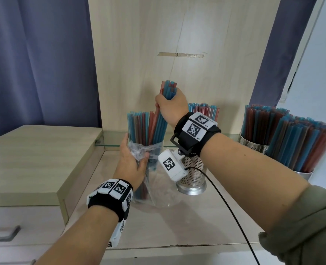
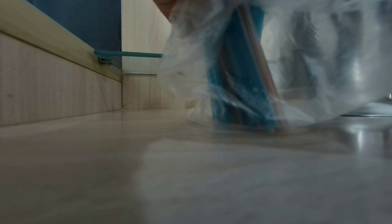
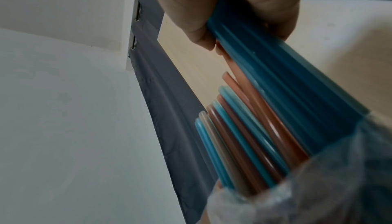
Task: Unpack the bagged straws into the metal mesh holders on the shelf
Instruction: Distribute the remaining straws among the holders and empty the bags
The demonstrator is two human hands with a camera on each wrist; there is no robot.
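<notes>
A clear plastic bag point(image 1: 154, 188) of blue and red straws point(image 1: 139, 127) stands upright on the shelf point(image 1: 177, 226). My left hand point(image 1: 133, 157) grips the crumpled bag around its middle. Above it, my right hand point(image 1: 170, 106) grips a bundle of straws point(image 1: 167, 88) near their top ends, lifted partly above the others in the bag. The right wrist view shows the fingers point(image 3: 265, 9) wrapped round the blue bundle point(image 3: 286, 85), with shorter-standing straws point(image 3: 237, 135) beside it in the bag point(image 3: 307, 194). A metal mesh holder point(image 1: 192, 175) stands just right of the bag, behind my right wrist camera.
Two more mesh holders point(image 1: 254, 144) packed with straws point(image 1: 301, 142) stand at the right. A glass ledge point(image 1: 112, 138) runs along the back wall panel point(image 1: 158, 44). A raised cabinet top point(image 1: 34, 159) borders the shelf on the left. A black cable point(image 1: 225, 205) trails across the shelf.
</notes>
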